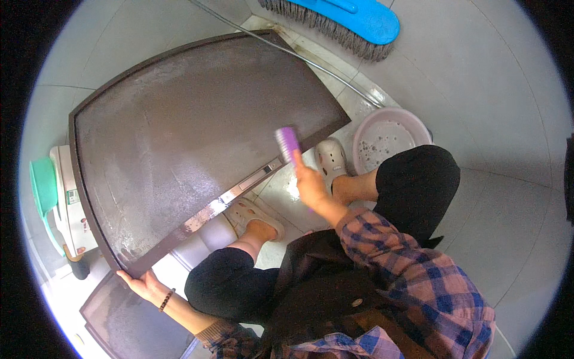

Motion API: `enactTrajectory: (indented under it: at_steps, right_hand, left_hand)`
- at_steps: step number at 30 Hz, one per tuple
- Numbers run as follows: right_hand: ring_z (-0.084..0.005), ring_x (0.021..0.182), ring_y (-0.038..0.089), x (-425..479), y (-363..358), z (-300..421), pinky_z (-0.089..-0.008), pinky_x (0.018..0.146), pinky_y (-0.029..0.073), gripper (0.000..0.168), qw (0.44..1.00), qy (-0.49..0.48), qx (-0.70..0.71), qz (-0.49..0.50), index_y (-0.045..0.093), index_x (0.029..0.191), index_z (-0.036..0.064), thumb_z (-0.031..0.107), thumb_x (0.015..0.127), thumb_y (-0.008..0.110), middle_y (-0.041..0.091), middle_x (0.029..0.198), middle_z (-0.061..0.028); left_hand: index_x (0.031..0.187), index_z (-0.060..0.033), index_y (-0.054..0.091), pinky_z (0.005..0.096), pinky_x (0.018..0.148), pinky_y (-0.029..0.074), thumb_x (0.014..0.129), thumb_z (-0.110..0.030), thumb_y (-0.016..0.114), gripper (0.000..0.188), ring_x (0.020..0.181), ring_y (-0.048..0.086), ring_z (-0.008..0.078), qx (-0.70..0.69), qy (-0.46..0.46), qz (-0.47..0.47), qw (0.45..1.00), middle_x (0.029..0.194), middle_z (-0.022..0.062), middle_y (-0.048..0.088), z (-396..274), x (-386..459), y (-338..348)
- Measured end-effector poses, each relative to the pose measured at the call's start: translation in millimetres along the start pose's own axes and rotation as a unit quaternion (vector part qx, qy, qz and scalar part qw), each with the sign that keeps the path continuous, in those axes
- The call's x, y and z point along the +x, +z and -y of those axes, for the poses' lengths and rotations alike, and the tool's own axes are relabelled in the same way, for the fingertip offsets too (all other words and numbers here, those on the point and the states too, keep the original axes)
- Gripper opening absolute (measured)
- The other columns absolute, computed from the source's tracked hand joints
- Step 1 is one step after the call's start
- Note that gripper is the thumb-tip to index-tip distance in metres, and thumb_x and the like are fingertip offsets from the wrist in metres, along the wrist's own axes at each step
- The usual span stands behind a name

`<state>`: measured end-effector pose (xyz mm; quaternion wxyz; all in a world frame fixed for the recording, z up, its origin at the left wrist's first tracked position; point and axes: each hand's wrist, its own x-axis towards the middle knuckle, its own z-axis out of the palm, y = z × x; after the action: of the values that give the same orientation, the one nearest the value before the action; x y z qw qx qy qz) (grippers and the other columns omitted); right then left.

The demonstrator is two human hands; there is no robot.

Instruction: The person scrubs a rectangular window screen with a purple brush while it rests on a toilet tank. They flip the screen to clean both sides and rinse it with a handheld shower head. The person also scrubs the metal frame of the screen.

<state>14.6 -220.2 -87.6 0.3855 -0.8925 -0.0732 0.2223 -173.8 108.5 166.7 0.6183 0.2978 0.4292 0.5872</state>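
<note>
A large dark brown panel (188, 121) with a raised rim stands tilted before me, wet in places, with a metallic strip (251, 179) along its near edge. My left hand (145, 286) grips the panel's lower left corner. In my right hand (312, 186) is a purple scrubbing brush (287, 142), slightly blurred, over the panel's right part near the strip. Whether its bristles touch the surface I cannot tell. A pale pink basin (390, 134) of foamy water stands right of the panel, beside my right knee.
A silver hose (314, 65) crosses the panel's top right. A blue broom head (358, 18) is near the wall. At the left are a green dipper (45, 188) and a white box (76, 211). Another dark panel (130, 318) lies below. My clogs (332, 159) rest on wet tiles.
</note>
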Motion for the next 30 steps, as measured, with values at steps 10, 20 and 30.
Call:
enactTrajectory:
  at_steps: [10,20,30]
  right_hand:
    - [-0.0377,0.079,0.06,119.8,-20.8,-69.4,-0.0454,0.07,0.047,0.047,0.99,0.059,-0.107,0.069,0.042,0.127,0.006,0.017,0.082,0.049,0.062,0.087,-0.0207]
    - [-0.0345,0.077,0.062,99.4,-30.2,-22.3,-0.0429,0.071,0.05,0.05,0.986,0.057,-0.144,0.055,0.034,0.13,0.005,0.009,0.081,0.046,0.062,0.085,-0.019]
    - [-0.0376,0.068,0.06,32.2,9.1,76.3,-0.0448,0.064,0.048,0.055,0.98,-0.11,0.08,0.144,0.029,0.134,0.007,0.008,0.082,0.046,0.058,0.073,-0.023]
  left_hand:
    - [0.122,-0.0029,0.047,0.0452,0.098,0.036,0.086,-0.028,0.056,0.045,0.115,0.045,0.0262,0.021,-0.024,0.033,0.999,0.128,0.0115,0.046,11.5,13.4,4.0]
    - [0.118,-0.0034,0.051,0.0416,0.095,0.039,0.085,-0.03,0.058,0.043,0.111,0.048,0.0247,0.057,0.024,-0.041,0.997,0.123,0.0102,0.051,4.2,8.8,11.7]
    - [0.121,-0.0026,0.048,0.0415,0.097,0.038,0.087,-0.029,0.054,0.043,0.113,0.047,0.0247,0.021,0.007,0.011,1.0,0.126,0.0112,0.048,5.9,-2.0,4.2]
